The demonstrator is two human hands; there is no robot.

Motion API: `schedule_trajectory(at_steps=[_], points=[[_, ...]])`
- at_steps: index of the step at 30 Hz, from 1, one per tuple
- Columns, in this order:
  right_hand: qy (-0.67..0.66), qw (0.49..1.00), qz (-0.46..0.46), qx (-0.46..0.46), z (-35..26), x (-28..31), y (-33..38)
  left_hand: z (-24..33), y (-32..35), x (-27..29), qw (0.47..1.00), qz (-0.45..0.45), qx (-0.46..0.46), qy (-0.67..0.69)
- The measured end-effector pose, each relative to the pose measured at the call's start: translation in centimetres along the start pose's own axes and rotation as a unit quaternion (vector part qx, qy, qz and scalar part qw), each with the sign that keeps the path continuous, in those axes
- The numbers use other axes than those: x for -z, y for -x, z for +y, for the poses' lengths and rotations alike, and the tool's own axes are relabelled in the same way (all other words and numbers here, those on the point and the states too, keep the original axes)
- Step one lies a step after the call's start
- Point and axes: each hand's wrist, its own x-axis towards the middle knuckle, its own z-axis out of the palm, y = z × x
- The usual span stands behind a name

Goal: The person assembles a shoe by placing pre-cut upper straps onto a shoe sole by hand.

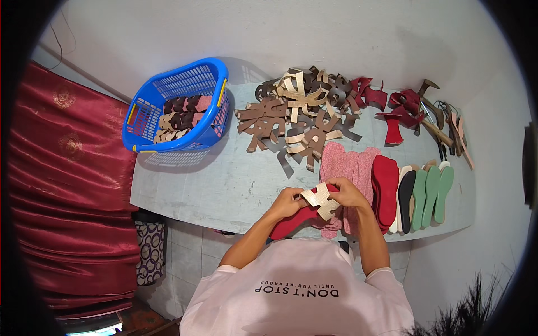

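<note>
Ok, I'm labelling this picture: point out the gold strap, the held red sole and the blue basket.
Gold strap (320,199), head view, its middle.
Held red sole (293,223), head view, its lower-left part.
Blue basket (200,131), head view, its near rim.

Red curtain (73,196) is hanging at left (gold motifs (64,98) showing up top). Ring-patterned cloth (150,253) is showing just beside it, tiled floor (185,252) nearby. Hammer (428,87) is resting near the pale wall (486,89).
</note>
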Motion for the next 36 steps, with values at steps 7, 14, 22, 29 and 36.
schedule_trajectory(at_steps=[7,14,22,29,36], points=[[0.137,0.99,-0.031,0.026,-1.3,0.0,-0.6,0.4,0.6,0.2,0.999,0.017,-0.019,-0.034],[0.124,0.991,-0.038,0.034,-1.4,-0.7,-0.5,-0.4,0.8,0.5,0.998,0.029,-0.021,-0.054],[0.071,0.997,-0.034,0.025,-0.9,-1.3,0.0,-1.4,0.5,0.8,0.999,0.006,0.025,-0.036],[0.053,0.997,-0.038,0.048,-0.9,-1.2,-0.3,0.5,1.6,1.7,0.996,-0.011,0.062,-0.062],[0.076,0.996,-0.014,0.049,-1.4,-1.2,-0.5,0.3,2.1,1.6,0.995,-0.031,0.095,0.021]])
